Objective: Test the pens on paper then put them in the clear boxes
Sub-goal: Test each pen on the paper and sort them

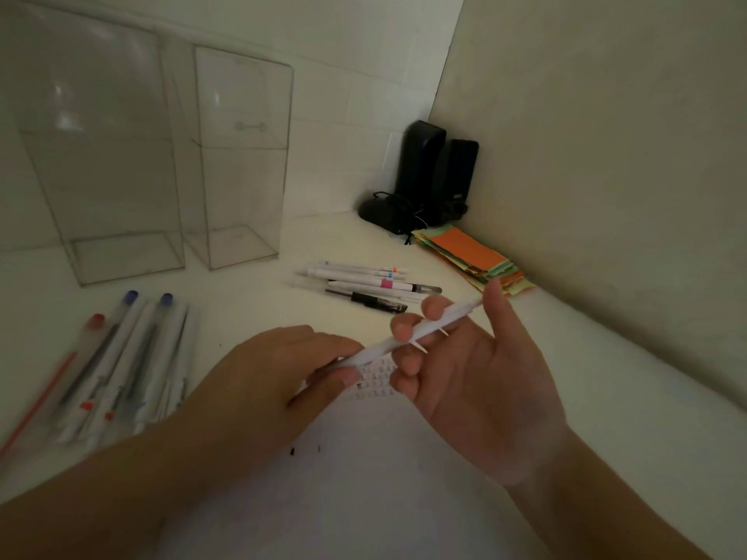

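Pen (pixel 408 337) in white plastic lies across both hands above the paper (pixel 364 478), its long axis running from lower left up to upper right, one end toward the left hand (pixel 283 369) and the other reaching past the right hand (pixel 473 381). The left hand pinches the lower end between thumb and fingertips; the right hand curls its fingers round the middle of the barrel, palm turned up. Which end carries the tip cannot be told through the blur. Judging by this, the paper lies directly beneath, so the coming stroke needs only a short drop, and the right hand sits nearer the barrel's middle.

The two clear boxes (pixel 238 155) stand upright and well apart from the hands, at the back left of the surface (pixel 606 398). A row of capped pens (pixel 121 365) lies to the left, a smaller cluster of pens (pixel 364 282) between boxes and hands.

Small printed marks show on the paper just under the pen, too blurred to read. No brand or label on any pen is legible.
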`<state>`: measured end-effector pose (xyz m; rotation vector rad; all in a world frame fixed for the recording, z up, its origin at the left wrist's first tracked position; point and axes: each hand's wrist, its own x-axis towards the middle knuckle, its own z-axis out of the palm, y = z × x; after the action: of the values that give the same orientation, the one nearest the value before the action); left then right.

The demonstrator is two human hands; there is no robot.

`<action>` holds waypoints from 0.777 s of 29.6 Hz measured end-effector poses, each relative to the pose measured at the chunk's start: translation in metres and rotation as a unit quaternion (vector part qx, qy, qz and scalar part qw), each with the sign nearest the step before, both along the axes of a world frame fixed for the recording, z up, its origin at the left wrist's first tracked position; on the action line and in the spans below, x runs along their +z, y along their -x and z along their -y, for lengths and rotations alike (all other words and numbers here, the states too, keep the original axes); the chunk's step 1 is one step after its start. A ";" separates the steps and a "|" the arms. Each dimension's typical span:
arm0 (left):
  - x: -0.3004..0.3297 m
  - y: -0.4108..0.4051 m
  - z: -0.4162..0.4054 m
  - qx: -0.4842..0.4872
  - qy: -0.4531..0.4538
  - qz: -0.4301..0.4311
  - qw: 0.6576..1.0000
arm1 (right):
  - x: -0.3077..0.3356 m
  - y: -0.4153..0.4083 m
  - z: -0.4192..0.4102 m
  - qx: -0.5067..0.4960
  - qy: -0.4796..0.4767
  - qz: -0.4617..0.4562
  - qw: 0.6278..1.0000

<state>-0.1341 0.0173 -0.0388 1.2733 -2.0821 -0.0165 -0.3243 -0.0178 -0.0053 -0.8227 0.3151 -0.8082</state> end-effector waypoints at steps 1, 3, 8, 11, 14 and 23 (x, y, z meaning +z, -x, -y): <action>-0.001 -0.001 0.001 -0.005 -0.001 -0.005 1.000 | -0.002 0.000 0.001 0.009 -0.008 0.013 1.000; -0.003 -0.003 0.002 -0.016 -0.005 -0.023 1.000 | -0.004 -0.002 0.002 0.022 -0.018 0.037 0.999; -0.001 -0.004 0.001 -0.026 0.016 -0.022 0.999 | -0.008 -0.003 0.003 0.004 -0.007 0.023 1.000; 0.001 -0.004 0.000 -0.024 0.018 -0.029 0.999 | -0.004 -0.006 -0.001 0.020 0.029 0.035 0.999; 0.003 -0.002 -0.002 -0.034 0.020 -0.023 0.999 | -0.005 -0.013 -0.010 -0.003 0.129 -0.094 0.987; -0.007 -0.002 0.000 -0.038 -0.196 -0.006 0.980 | -0.004 0.007 0.010 -0.209 0.171 -0.338 0.902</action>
<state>-0.1323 0.0175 -0.0454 1.4115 -2.1853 -0.4890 -0.3311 -0.0276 -0.0090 -1.3919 1.0156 -0.9723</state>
